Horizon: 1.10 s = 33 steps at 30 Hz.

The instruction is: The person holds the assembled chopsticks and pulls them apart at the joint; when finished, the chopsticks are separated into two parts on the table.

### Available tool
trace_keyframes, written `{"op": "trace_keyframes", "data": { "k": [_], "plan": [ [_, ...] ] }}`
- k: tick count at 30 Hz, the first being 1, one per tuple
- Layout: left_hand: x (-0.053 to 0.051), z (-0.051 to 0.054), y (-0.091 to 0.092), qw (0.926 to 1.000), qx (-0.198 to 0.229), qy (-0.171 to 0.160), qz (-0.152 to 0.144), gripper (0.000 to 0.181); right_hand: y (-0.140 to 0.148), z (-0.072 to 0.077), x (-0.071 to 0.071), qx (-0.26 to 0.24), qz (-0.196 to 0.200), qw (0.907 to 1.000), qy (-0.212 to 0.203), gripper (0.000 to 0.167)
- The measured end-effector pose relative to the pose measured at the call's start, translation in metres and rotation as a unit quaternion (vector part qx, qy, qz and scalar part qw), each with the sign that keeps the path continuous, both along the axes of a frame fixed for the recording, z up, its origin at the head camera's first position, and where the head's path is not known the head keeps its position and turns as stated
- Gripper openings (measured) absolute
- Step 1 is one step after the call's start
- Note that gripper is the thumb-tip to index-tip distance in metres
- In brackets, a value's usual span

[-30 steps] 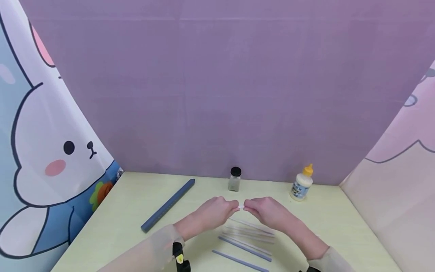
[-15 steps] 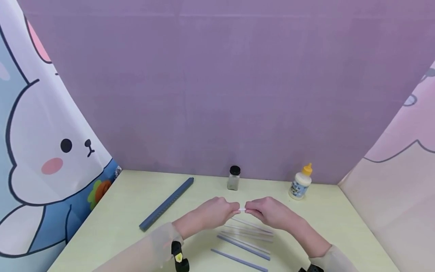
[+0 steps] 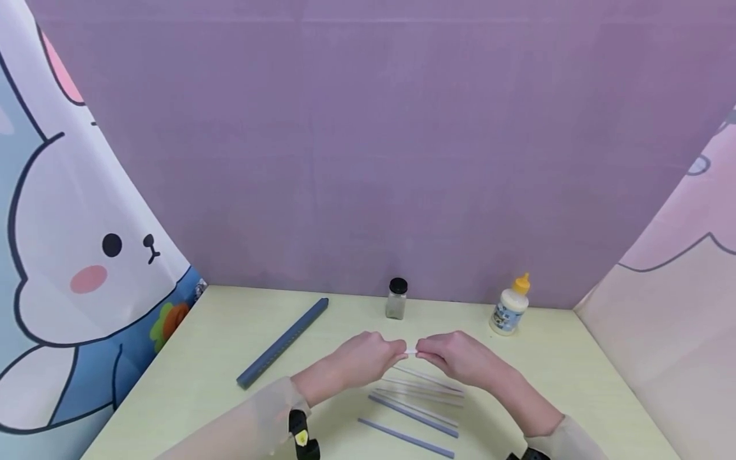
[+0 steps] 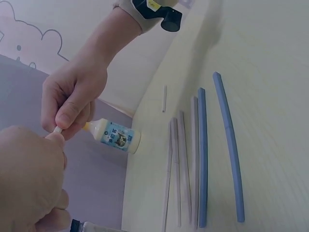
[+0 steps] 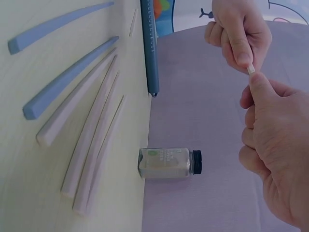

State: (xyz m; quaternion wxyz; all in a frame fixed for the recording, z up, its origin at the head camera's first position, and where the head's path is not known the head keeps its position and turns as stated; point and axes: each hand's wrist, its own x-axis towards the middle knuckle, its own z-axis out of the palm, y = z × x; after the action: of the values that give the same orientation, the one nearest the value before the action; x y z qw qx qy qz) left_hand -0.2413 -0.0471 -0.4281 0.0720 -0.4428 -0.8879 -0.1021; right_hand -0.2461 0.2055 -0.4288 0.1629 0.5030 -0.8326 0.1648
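In the head view, my left hand (image 3: 368,359) and right hand (image 3: 460,360) meet above the table, fingertips almost touching. Between them they pinch a thin white stick (image 3: 411,351), one end each. Only a short length of it shows; the fingers hide the rest. The right wrist view shows the same stick (image 5: 251,69) between both thumbs. Below the hands, several pale thin sticks (image 3: 422,388) lie side by side on the table. Two blue sticks (image 3: 406,437) lie nearer the front.
A long dark-blue bar (image 3: 282,343) with white marks lies to the left. At the back stand a small clear jar (image 3: 396,306) with a black lid and a white glue bottle (image 3: 507,311) with a yellow nozzle. A short pale piece (image 4: 164,99) lies apart from the sticks.
The gap between the two hands has widened very slightly, so a little more of the white stick shows. Both hands keep their pinch, and the things on the table lie as before.
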Motion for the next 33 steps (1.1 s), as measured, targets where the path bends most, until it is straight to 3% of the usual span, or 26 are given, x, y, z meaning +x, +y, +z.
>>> {"op": "trace_keyframes", "data": {
  "k": [10,14,18,21,28,33],
  "plan": [
    [0.000,0.002,0.000,1.0000,0.000,0.005,-0.001,0.026,0.000,0.002,0.002,0.005,-0.013,0.9995,0.030,0.020],
    [-0.002,-0.002,0.002,0.9995,-0.021,0.010,0.019,0.029,-0.004,0.007,0.006,0.031,-0.037,0.9989,-0.002,0.023],
    [-0.001,-0.004,0.006,0.9963,-0.047,0.067,0.027,0.019,-0.012,0.013,0.011,0.067,-0.078,0.9930,-0.058,0.026],
    [0.000,-0.002,0.008,0.9919,-0.056,0.110,0.031,0.011,-0.015,0.019,0.013,0.076,-0.103,0.9897,-0.066,0.028],
    [0.004,0.003,0.005,0.9948,-0.075,0.060,0.036,0.029,-0.016,0.022,0.015,0.096,-0.082,0.9880,-0.089,0.030],
    [0.006,0.003,0.003,0.9960,-0.076,0.042,0.022,0.028,-0.014,0.021,0.018,0.101,-0.065,0.9883,-0.094,0.028]
  ]
}}
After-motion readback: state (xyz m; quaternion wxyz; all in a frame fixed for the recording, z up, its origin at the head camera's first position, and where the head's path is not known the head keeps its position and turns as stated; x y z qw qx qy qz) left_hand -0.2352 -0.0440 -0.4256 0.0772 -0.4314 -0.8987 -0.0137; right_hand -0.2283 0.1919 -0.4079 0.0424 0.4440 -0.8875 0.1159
